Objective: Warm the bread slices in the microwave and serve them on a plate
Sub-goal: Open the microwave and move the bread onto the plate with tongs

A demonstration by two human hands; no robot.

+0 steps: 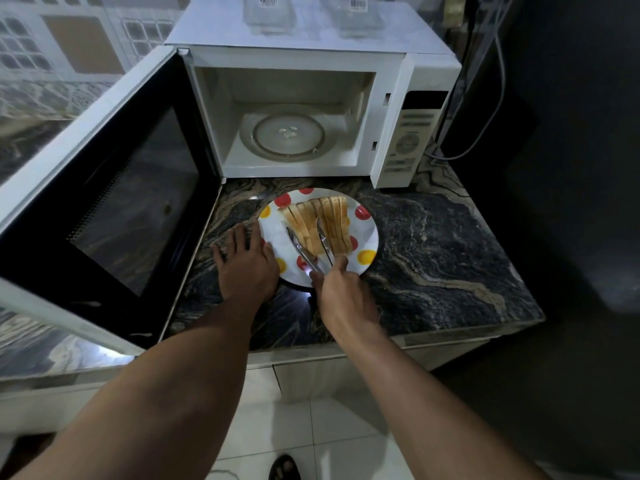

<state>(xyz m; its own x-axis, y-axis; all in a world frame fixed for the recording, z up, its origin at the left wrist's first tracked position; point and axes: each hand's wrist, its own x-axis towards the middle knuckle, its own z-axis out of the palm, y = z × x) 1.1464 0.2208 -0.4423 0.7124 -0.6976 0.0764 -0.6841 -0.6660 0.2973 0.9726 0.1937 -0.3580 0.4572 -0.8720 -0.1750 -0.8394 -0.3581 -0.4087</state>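
Two hands reach out over a dark stone counter (433,244) with pale wavy lines in it. On the left side, the left hand (247,265) lies flat on the counter with its fingers straight and spread. It holds nothing, and its thumb side is right at the edge of the plate (369,233). Next to it, the right hand (341,292) is curled around the handle end of shiny metal tongs (304,249). The tongs point away from the person. Their two arms are apart, with some of the bread between them.

Next comes the plate itself. It is round and white with red and yellow dots, and it sits on the counter in front of the microwave. The bread slices (318,225) stand on it in a leaning row, packed side by side.

Behind the plate is a white microwave (391,74). Its door (104,188) is swung wide open to the left. Inside, the round glass tray (289,135) has nothing on it. Buttons and a dial (412,140) sit on the right side of the microwave.

Farthest back, two clear boxes (270,8) rest on top of the microwave.
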